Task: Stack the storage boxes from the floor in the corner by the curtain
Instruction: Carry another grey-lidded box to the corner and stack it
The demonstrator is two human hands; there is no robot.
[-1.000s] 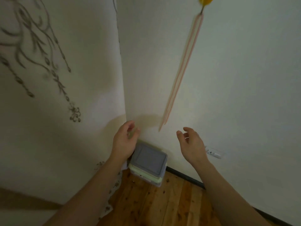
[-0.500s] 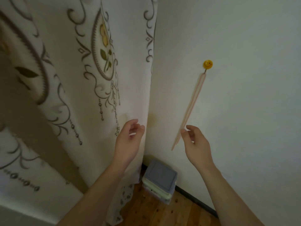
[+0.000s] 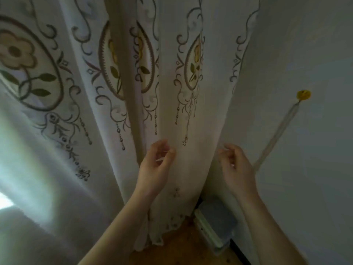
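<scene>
A stack of storage boxes (image 3: pixel 217 224) with a grey lid on top sits on the wooden floor in the corner, between the curtain (image 3: pixel 172 96) and the white wall. My left hand (image 3: pixel 154 169) hovers in front of the curtain with loosely curled fingers and holds nothing. My right hand (image 3: pixel 236 169) is raised above the boxes beside the curtain's edge, fingers loosely curled, and holds nothing. My right forearm hides part of the stack.
The patterned white curtain fills the left and middle of the view, its hem just above the wooden floor (image 3: pixel 181 247). On the white wall at right a yellow hook (image 3: pixel 303 95) holds a long pale strip. A dark baseboard runs along the wall.
The view has swung up and to the left, so the curtain fills more of the frame and the boxes lie lower right. Both hands stay raised and hold nothing.
</scene>
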